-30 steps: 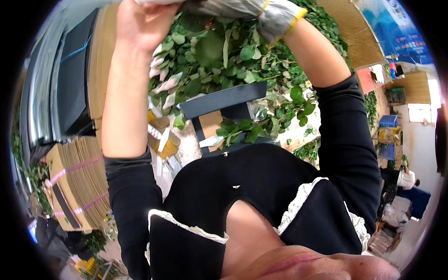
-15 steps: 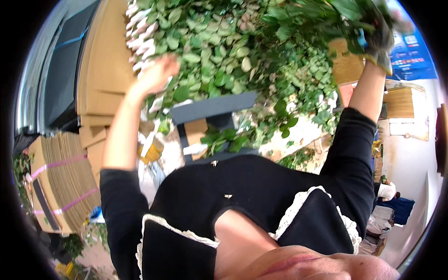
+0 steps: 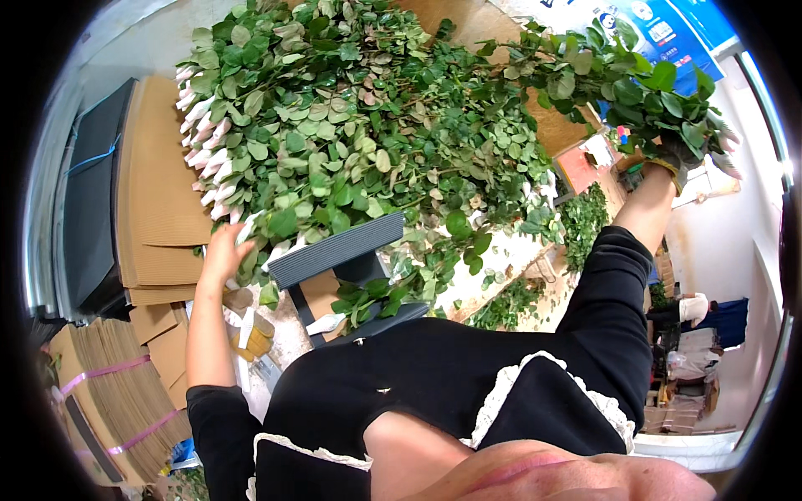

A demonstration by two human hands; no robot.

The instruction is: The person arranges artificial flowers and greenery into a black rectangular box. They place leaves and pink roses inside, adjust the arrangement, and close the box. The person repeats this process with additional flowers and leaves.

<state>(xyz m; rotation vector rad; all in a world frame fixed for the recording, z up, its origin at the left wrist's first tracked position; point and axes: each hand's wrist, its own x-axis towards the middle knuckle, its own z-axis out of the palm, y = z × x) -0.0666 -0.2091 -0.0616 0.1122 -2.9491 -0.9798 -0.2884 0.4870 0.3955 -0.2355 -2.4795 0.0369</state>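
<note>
Two hands, set wide apart: the right hand [image 3: 678, 154], yellow-cuffed glove, upper right of the frame, grasping one leafy bunch [image 3: 660, 104], its long axis slanting from the hand up and left toward the top centre; the left hand [image 3: 222, 252], bare, left of centre, at the pale tips [image 3: 219, 167] of the stem pile [image 3: 351, 159], grip uncertain. Stem pile: upper centre, up and right of the left hand, the nearer of the pair; pale tips leftward. One dark ribbed stand [image 3: 338, 250], below the pile. Cardboard sheets [image 3: 163, 200], left. One strapped cardboard stack [image 3: 125, 392], lower left.
</note>
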